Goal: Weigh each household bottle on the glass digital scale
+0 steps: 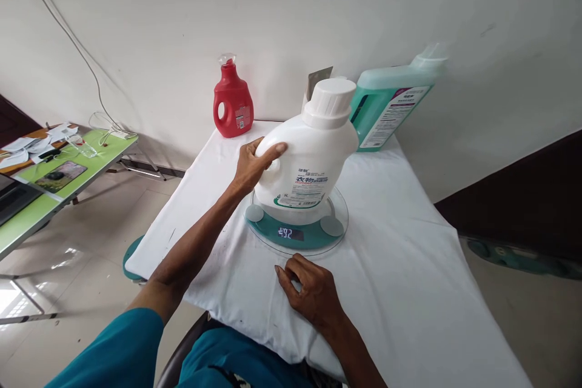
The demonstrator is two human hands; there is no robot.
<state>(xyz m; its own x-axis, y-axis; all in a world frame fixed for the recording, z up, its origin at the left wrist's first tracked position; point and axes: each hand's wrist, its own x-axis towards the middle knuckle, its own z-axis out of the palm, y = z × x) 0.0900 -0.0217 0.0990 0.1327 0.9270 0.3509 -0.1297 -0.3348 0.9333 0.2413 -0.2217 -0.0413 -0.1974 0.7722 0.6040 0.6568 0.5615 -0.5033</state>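
Left hand [253, 165]: gripping white detergent bottle [305, 160] by its handle side.
Right hand [313, 292]: loosely curled, holding nothing, resting on counter [409, 267].
Bottle: tilted, sitting on teal scale [297, 227], mid-counter.
Far: red bottle [233, 103] left, green jug [386, 106] right.

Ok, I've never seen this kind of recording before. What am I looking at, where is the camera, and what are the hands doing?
The camera sits on a person's head and looks down at their own bare hands; there is no robot. A white cloth covers the table. The left hand grips the handle side of a white detergent bottle, which stands on a round glass scale with a lit display. The right hand rests on the cloth just before the scale, holding nothing. Behind stand a red bottle and a green jug against the wall.
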